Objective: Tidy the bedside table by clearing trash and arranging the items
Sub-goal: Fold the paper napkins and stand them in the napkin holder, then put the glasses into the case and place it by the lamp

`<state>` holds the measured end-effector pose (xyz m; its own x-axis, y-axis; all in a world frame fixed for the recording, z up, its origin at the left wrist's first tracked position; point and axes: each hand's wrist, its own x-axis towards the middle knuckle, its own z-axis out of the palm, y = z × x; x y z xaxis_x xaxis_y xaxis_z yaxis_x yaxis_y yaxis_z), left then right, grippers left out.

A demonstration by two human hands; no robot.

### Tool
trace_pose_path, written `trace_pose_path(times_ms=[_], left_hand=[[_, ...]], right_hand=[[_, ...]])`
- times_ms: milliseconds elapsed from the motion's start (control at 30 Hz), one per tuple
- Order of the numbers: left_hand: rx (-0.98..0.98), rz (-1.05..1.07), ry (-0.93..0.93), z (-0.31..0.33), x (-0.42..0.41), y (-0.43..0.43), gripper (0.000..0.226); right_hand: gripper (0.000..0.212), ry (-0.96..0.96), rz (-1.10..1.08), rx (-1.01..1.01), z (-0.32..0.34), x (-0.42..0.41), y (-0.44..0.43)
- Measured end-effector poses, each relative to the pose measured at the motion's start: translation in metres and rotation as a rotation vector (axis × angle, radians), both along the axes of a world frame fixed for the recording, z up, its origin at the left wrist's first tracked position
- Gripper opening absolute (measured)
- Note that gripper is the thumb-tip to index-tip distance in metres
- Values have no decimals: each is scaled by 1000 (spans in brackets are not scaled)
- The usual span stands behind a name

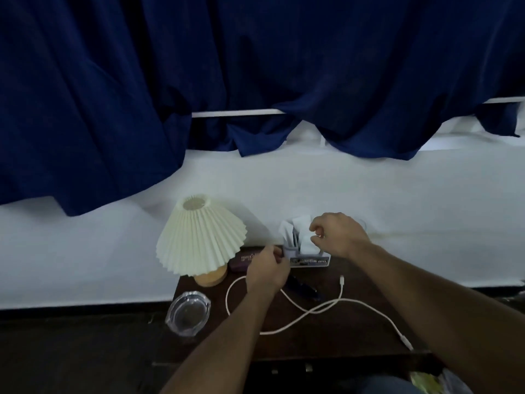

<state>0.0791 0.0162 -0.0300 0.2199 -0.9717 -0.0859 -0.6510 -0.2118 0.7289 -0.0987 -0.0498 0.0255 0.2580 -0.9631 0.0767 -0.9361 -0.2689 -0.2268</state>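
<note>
Hands reached from the bottom of the frame toward a dark wooden bedside table (355, 334) in the lower centre. The left hand (267, 271) lay curled at the left end of a small white organiser box (309, 258) standing at the table's back edge, its fingers closed on the box's corner. The right hand (338, 234), just right of centre, hovered over the same box with fingers bent inward, pinching a piece of white crumpled paper (304, 241) that stuck up out of the box. More white paper (288, 227) rose from the box's left part.

To the left of the hands stood a lamp with a cream pleated shade (199, 237) on a round wooden base (211, 277), at the table's back left corner. A dark purple case (244, 261) with pale lettering lay between the lamp base and the left hand. A clear glass ashtray (189, 312) sat at the table's front left corner. A white charging cable (312, 309) looped loosely across the middle of the tabletop, one plug end near the box and the other trailing toward the lower right edge. A dark blue pen-like object (302, 288) lay beside the left wrist, too dim to identify.

Behind the table ran a white wall (369, 189), and dark blue curtains (255, 66) filled the upper half of the frame.
</note>
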Motion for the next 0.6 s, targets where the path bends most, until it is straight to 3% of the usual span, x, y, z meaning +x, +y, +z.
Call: trace_pose_path(times_ms=[333,600], left_hand=[[90,-37,-124,9,27,37,27],[161,-23,-102,-16,27,46,28]], right_hand=[[23,191,21,99,-17,35,55],[23,187,-22,207,-39,40,67]])
